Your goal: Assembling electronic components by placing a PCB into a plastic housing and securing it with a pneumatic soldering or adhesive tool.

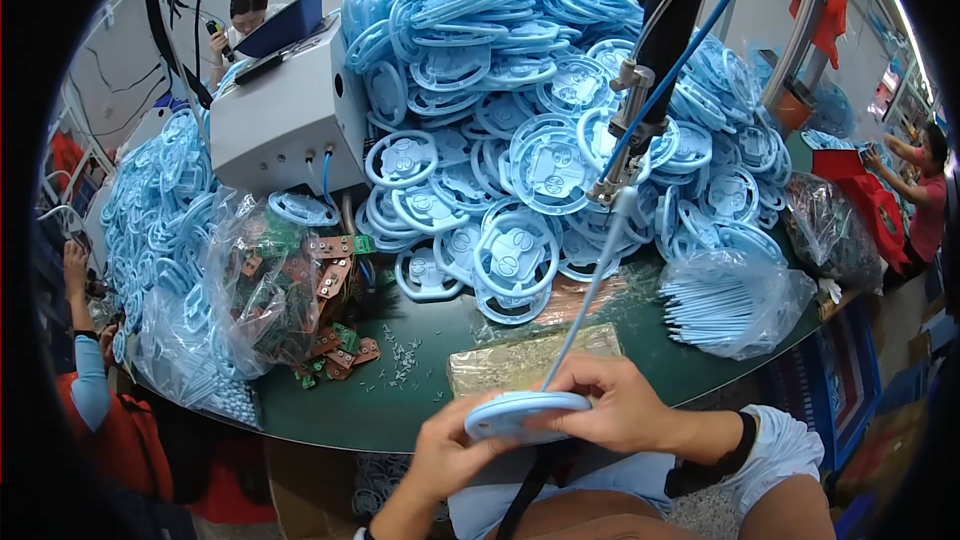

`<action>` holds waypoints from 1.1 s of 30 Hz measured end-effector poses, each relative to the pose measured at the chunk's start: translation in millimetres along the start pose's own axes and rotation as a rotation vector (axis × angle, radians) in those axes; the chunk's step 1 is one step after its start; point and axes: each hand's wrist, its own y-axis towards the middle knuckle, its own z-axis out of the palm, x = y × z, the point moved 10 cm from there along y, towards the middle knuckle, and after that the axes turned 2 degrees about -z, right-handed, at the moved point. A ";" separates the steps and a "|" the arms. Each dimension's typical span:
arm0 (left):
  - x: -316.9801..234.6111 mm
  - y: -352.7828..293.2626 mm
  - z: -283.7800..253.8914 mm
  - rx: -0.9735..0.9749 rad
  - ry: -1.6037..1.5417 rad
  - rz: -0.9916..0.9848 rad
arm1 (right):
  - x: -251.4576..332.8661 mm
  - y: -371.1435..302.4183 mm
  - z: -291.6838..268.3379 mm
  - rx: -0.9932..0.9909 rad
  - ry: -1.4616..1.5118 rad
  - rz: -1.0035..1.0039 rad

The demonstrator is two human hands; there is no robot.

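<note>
Near the table's front edge I hold a light-blue plastic toy steering wheel (528, 414), tilted so that it shows nearly edge-on. My left hand (450, 445) is closed on its left rim. My right hand (610, 405) grips the right side. From beside my right fingers a thin light-blue plastic rod (583, 315) slants up and away. Its blurred upper end is near the tip of a hanging metal tool (620, 155). Whether the rod is joined to the wheel or the tool, I cannot tell.
Many similar wheels (550, 170) are heaped behind. A bag of rods (735, 305) lies right. On the left are a bag of circuit boards (270, 280), loose screws (400, 358) and a grey machine box (290, 110). A plastic-wrapped block (500, 360) lies ahead. Other people work at both sides.
</note>
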 end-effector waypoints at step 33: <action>-11.6 35.4 30.2 0.256 0.642 0.384 | 128.2 37.2 -49.1 0.091 0.167 -0.225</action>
